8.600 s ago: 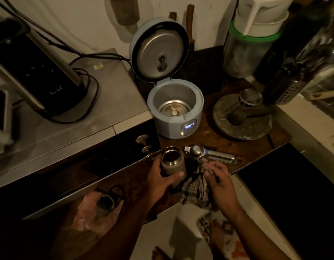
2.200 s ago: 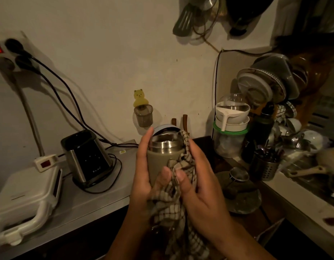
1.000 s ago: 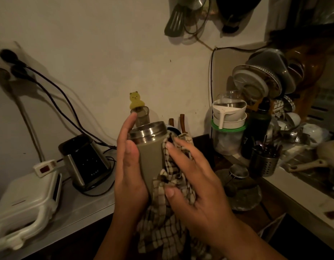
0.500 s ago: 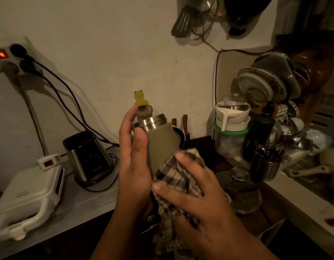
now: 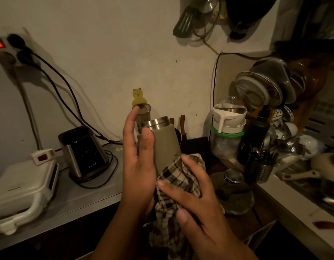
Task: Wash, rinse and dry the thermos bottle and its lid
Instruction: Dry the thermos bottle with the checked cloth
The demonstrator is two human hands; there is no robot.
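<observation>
Two hands are on the job: my left hand (image 5: 139, 162) steadies the thermos bottle (image 5: 165, 145) from the side, thumb pressed on its olive sleeve and fingers stretched up past the steel rim, while my right hand (image 5: 192, 199) wraps the checked dish towel (image 5: 178, 177) round the lower part of the body, fingers spread and curled over the cloth. I hold the bottle in the air, tilted with its open mouth up and away from me, above the counter edge (image 5: 72, 201). I judge this the drying step, with the outside half wiped. Next I should work the towel up to the rim and into the mouth. I cannot see the lid from here. Beyond stand a black blender base (image 5: 83, 152) and the crowded dish rack (image 5: 275, 94).
</observation>
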